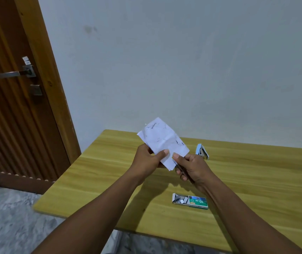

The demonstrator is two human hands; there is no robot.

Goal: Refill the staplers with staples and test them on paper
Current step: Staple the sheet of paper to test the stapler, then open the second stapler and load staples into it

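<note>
My left hand [149, 158] pinches a folded white paper [162, 139] that carries several staple marks, held above the table. My right hand [192, 166] grips a small stapler [180, 170], mostly hidden in the fist, with its front at the paper's lower edge. A second, light blue stapler [202, 151] lies on the wooden table [256, 180] behind my right hand. A green staple box [190, 200] lies slid open near the front, with loose staple strips in its tray.
The table stands against a pale wall [183, 61]. A brown wooden door [18, 98] with a metal handle [16, 72] is at the left. Grey carpet [9, 217] covers the floor beside the table's left edge.
</note>
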